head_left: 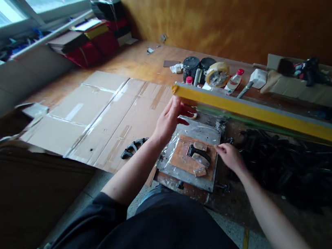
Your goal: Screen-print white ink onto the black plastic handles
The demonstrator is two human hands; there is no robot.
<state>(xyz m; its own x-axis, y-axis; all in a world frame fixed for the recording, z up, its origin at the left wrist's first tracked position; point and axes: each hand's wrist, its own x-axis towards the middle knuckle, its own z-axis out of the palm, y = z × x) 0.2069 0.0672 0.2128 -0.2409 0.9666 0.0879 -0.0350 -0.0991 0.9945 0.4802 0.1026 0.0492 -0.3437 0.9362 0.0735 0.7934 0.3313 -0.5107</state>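
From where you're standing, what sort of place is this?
Probably a small workshop: there's a heap of black parts, a worn grey plate with a black piece on its brown pad, and a tape roll.

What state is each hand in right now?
Left hand: open, by the yellow bar.
Right hand: curled by the brown pad; grip can't be told.

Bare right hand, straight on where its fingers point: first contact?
Likely the flat, brown, roughly square board: the right hand appears at its upper right corner. Depth is unclear; it may touch the board or pass above.
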